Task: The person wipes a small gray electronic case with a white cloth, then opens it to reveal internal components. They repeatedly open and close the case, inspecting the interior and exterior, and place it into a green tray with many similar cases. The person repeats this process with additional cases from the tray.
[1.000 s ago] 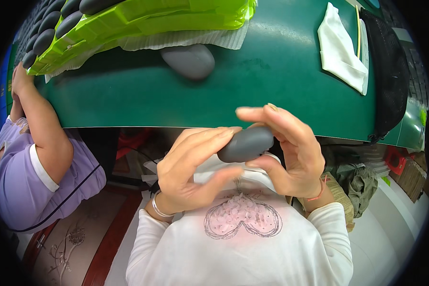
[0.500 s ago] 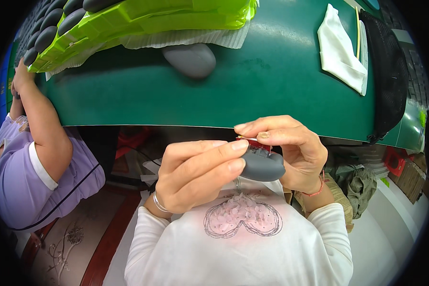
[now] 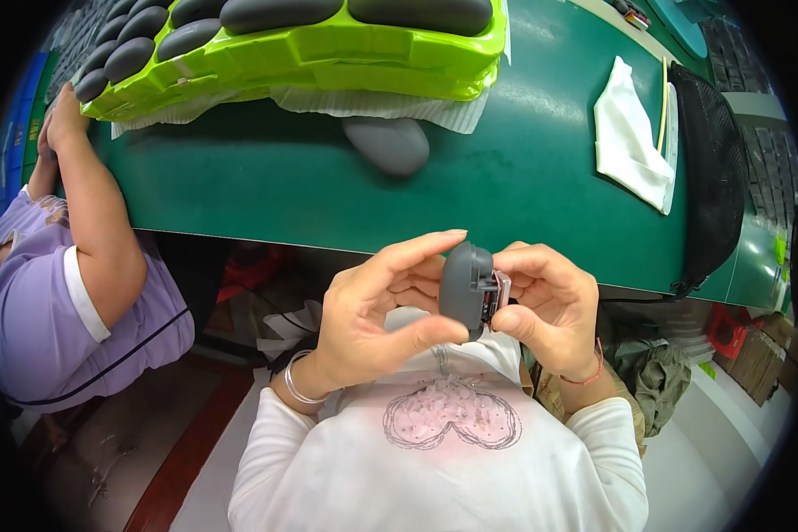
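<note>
One dark-grey oval plastic shell (image 3: 461, 288) is held by half-curled left fingers (image 3: 406, 254) and right fingers (image 3: 539, 260) at the green surface's (image 3: 257, 191) near edge, across open room from one grey ovoid (image 3: 394, 147).

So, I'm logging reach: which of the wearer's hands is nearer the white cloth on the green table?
Right. In the picture, the right hand is below the white cloth and somewhat left; the left hand is also below it, but much farther left.

Left grip (image 3: 363, 310) pinching, thumb (image 3: 426, 335) below raised fingers (image 3: 408, 251); right grip (image 3: 554, 306) facing it, also pinching, thumb lower.
</note>
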Demonstrator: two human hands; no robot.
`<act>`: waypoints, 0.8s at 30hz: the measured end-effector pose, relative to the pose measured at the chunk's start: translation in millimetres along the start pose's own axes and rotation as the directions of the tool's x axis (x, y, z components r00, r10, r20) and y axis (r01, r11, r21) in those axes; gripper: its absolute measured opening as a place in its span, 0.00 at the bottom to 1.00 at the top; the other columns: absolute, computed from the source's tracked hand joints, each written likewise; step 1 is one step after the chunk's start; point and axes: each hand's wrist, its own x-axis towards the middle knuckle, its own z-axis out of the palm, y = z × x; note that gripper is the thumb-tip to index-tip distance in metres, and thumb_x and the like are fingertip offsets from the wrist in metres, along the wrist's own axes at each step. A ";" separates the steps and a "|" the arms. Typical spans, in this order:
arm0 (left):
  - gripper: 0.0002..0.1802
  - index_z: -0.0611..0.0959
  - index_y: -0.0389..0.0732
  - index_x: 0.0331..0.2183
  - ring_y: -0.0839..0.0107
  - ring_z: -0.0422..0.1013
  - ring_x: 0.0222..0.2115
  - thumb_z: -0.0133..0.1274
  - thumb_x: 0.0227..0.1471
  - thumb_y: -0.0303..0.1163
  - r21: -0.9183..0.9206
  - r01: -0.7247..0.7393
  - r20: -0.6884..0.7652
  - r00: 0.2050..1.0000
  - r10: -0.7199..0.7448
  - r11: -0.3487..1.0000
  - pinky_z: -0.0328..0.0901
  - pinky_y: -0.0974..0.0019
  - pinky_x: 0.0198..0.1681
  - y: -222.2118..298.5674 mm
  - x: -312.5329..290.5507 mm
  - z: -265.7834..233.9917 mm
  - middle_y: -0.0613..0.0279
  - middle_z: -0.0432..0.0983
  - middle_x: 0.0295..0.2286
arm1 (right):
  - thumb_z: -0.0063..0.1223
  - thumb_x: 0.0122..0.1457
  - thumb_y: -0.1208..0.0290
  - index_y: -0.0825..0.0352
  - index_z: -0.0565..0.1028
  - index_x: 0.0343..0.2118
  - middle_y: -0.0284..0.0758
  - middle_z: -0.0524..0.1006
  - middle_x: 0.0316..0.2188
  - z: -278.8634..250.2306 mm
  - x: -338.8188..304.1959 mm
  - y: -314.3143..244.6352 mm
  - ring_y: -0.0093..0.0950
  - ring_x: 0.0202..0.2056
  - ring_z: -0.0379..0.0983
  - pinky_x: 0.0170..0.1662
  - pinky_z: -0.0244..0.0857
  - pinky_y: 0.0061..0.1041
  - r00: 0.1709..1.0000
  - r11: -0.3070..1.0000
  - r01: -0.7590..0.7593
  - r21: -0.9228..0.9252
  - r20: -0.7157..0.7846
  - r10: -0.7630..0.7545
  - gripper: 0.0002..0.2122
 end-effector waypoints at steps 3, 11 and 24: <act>0.40 0.68 0.32 0.54 0.70 0.74 0.37 0.68 0.39 0.26 0.185 -0.101 0.027 0.995 0.098 0.978 0.74 0.66 0.40 3.6 1.8 -1.7 0.53 0.71 0.41 | 0.58 0.54 0.81 0.77 0.71 0.45 0.37 0.74 0.38 -0.3 3.0 -5.3 0.23 0.38 0.73 0.44 0.70 0.23 0.988 0.973 -0.153 0.171 0.036 0.149 0.16; 0.34 0.68 0.34 0.54 0.71 0.72 0.42 0.62 0.45 0.20 -0.026 0.108 0.004 0.994 -0.108 0.994 0.69 0.67 0.47 10.1 -2.0 -6.5 0.56 0.72 0.42 | 0.61 0.50 0.80 0.74 0.74 0.41 0.37 0.74 0.28 4.3 14.8 -8.1 0.22 0.28 0.73 0.32 0.70 0.21 0.992 0.916 0.109 -0.385 0.097 -0.078 0.15; 0.35 0.66 0.32 0.54 0.70 0.74 0.39 0.62 0.45 0.19 -0.146 0.028 -0.232 0.971 -0.062 0.989 0.71 0.69 0.42 22.6 1.6 -14.1 0.54 0.72 0.40 | 0.52 0.55 0.74 0.71 0.74 0.38 0.39 0.77 0.31 18.4 245.9 -129.3 0.29 0.34 0.72 0.37 0.65 0.28 0.654 -0.220 0.590 -0.777 0.619 -0.435 0.09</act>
